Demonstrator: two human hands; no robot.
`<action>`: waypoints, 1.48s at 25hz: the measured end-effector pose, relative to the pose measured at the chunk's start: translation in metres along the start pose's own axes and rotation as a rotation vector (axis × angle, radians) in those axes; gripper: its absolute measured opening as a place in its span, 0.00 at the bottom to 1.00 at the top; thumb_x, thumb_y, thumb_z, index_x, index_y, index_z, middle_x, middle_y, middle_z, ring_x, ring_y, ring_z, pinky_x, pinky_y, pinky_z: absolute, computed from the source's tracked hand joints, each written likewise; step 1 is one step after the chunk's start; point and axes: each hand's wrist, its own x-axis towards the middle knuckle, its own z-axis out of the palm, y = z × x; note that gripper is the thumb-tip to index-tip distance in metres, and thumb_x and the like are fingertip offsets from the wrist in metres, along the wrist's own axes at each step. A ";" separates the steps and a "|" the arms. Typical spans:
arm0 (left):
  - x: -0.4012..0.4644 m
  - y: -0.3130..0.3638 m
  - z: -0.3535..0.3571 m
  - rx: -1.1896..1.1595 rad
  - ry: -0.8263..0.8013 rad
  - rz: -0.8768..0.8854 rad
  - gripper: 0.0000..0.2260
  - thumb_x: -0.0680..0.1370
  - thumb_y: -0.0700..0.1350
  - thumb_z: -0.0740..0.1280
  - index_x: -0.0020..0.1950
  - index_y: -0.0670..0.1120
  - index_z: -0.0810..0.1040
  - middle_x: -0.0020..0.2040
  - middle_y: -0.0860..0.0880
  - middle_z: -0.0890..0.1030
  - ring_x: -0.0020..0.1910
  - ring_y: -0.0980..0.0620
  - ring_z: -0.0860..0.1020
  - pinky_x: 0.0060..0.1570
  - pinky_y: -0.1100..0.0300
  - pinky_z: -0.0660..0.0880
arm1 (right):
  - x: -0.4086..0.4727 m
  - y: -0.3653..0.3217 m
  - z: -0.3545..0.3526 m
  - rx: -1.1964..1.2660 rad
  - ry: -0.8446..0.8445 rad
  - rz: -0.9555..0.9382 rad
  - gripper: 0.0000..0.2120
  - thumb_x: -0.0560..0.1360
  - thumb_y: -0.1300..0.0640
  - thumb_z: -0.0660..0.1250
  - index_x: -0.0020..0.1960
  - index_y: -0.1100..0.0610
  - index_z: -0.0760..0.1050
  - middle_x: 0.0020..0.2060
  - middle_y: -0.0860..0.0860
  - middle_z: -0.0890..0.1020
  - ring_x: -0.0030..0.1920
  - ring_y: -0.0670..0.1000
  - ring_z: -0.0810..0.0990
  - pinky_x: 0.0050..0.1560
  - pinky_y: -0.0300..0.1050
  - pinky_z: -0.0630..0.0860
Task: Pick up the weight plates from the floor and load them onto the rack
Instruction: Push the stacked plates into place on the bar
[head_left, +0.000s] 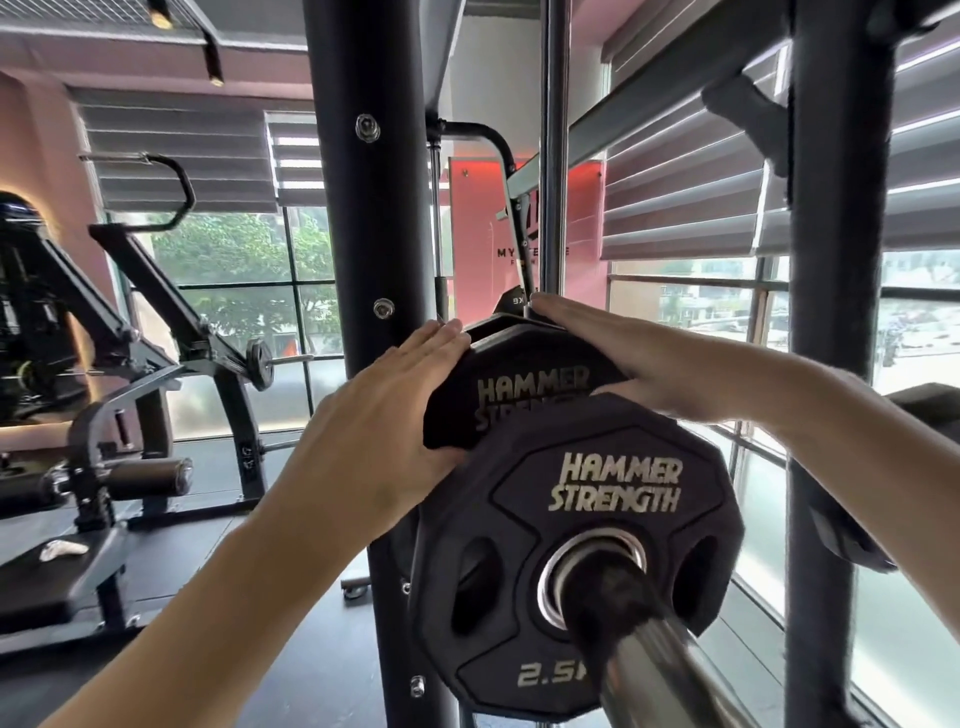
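Observation:
A black Hammer Strength weight plate is held upright between my two hands, behind a 2.5 kg plate that sits on the chrome bar sleeve pointing at me. My left hand presses flat against the held plate's left edge. My right hand lies over its top right edge. Whether the held plate is on the sleeve is hidden by the front plate. The black rack upright stands just left of the plates.
A chrome guide rod rises behind the plates. Another black upright stands on the right beside the windows with blinds. A black leg machine and padded bench fill the left side over dark floor.

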 end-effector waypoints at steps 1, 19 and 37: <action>0.003 -0.002 0.003 -0.008 0.004 -0.010 0.38 0.74 0.53 0.76 0.80 0.56 0.60 0.78 0.66 0.58 0.76 0.71 0.51 0.76 0.58 0.60 | 0.005 0.002 0.001 -0.006 0.004 0.011 0.42 0.80 0.60 0.67 0.81 0.48 0.42 0.80 0.43 0.45 0.77 0.37 0.44 0.74 0.30 0.43; 0.025 -0.017 0.026 -0.049 0.038 -0.088 0.38 0.69 0.47 0.79 0.76 0.49 0.66 0.71 0.56 0.73 0.68 0.51 0.73 0.67 0.47 0.71 | 0.034 0.007 0.008 0.070 0.078 0.041 0.38 0.75 0.58 0.73 0.79 0.54 0.57 0.68 0.49 0.73 0.63 0.45 0.70 0.56 0.29 0.66; 0.028 -0.005 -0.010 -0.085 -0.139 -0.165 0.27 0.79 0.50 0.69 0.77 0.49 0.66 0.71 0.47 0.75 0.68 0.46 0.74 0.68 0.48 0.70 | 0.021 -0.029 0.000 0.074 0.060 0.221 0.34 0.79 0.51 0.68 0.80 0.54 0.56 0.71 0.55 0.72 0.65 0.52 0.72 0.59 0.39 0.64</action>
